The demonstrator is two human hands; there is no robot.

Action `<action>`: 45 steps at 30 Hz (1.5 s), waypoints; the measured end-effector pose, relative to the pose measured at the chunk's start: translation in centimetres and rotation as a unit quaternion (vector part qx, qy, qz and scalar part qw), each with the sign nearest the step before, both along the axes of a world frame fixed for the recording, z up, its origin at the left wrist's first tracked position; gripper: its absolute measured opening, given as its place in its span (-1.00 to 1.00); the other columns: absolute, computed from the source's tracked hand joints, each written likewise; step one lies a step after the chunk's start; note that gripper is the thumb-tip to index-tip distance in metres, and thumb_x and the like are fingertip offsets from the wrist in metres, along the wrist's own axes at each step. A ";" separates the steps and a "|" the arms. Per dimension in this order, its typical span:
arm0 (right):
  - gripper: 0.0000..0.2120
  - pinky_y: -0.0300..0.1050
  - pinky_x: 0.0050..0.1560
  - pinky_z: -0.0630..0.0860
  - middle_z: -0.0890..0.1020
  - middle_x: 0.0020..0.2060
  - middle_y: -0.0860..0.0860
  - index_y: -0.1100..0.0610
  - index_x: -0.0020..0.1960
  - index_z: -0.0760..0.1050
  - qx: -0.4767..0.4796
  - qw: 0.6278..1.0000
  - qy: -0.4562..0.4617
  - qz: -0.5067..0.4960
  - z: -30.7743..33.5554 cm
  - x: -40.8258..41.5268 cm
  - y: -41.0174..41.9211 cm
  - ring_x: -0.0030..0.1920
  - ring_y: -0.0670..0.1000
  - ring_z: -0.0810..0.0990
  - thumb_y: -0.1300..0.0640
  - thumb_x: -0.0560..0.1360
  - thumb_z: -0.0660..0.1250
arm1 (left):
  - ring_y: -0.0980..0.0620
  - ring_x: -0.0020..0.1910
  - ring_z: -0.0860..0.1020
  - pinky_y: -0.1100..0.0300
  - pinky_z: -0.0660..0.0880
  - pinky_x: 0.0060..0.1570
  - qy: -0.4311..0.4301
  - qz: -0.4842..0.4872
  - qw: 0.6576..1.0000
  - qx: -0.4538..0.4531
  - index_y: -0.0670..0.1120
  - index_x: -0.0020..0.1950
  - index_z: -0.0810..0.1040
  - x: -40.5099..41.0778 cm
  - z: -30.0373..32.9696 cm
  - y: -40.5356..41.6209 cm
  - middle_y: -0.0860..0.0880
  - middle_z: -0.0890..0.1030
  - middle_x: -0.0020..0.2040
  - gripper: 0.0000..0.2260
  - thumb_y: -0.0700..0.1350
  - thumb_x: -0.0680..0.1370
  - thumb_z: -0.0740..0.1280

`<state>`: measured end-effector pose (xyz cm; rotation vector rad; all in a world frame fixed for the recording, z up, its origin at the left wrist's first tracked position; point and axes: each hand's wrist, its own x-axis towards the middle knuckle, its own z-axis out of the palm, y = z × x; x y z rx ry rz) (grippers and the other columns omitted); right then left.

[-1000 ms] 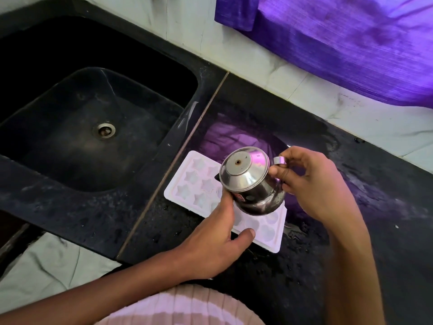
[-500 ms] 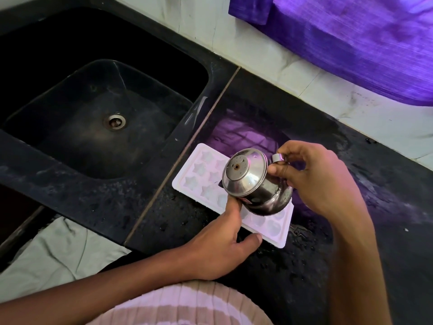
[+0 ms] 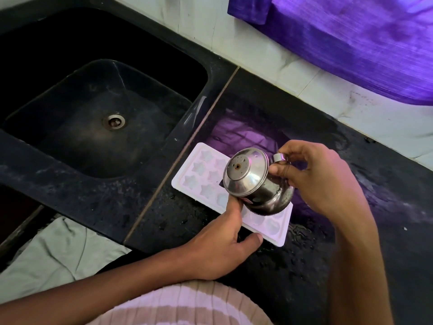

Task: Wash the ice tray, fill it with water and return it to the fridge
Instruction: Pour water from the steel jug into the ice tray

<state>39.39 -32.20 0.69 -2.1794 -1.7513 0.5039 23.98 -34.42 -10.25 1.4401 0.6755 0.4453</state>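
A white ice tray (image 3: pixel 203 171) with star-shaped cells lies flat on the black counter (image 3: pixel 386 207), just right of the sink. My left hand (image 3: pixel 225 245) grips its near long edge, thumb along the side and a finger on top. My right hand (image 3: pixel 314 181) holds a small steel jug (image 3: pixel 255 181) by its handle, tilted over the middle of the tray with its lid facing me. The jug hides the tray's middle cells. Whether water is flowing cannot be seen.
A black sink (image 3: pixel 70 174) with a metal drain (image 3: pixel 114 121) lies to the left. A purple cloth (image 3: pixel 351 43) hangs on the white tiled wall behind. The counter around the tray is wet. A pale cloth (image 3: pixel 51 254) lies below the counter's front edge.
Both hands, the jug and the tray keep the same pose; the jug's tilt looks much the same. Only the camera view has shifted slightly.
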 end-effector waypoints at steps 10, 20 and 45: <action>-0.88 0.18 -0.08 0.57 0.61 -0.30 0.00 0.02 -0.25 0.51 0.012 0.995 0.100 -0.009 0.3 1.4 -0.1 -0.25 0.14 0.59 0.12 0.41 0.43 | 0.60 0.10 0.30 0.64 0.22 0.05 0.019 -0.009 0.999 0.050 0.16 0.50 -0.20 -0.3 1.9 0.4 0.45 0.23 0.26 -0.26 -0.12 0.56 0.28; -0.92 -0.12 -0.19 0.65 0.58 -0.35 -0.03 0.15 -0.19 0.52 0.021 0.974 0.219 -0.050 -0.6 1.7 1.6 -0.29 -0.02 0.57 0.17 0.46 0.37 | 0.23 0.22 0.38 0.39 0.36 0.04 0.020 0.119 0.987 0.107 0.44 0.32 -0.30 0.4 2.2 1.8 0.35 0.21 0.39 -0.22 -0.05 0.52 0.27; -0.90 0.00 -0.08 0.57 0.65 -0.27 -0.12 -0.06 -0.23 0.59 0.015 0.993 0.069 -0.094 -1.2 -0.4 5.5 -0.22 -0.04 0.62 -0.05 0.35 0.47 | 0.30 0.21 0.43 0.10 0.35 0.35 -0.029 0.153 0.986 -0.058 0.48 0.26 0.13 1.5 -1.7 4.9 0.55 0.39 0.19 -0.45 0.17 0.34 0.27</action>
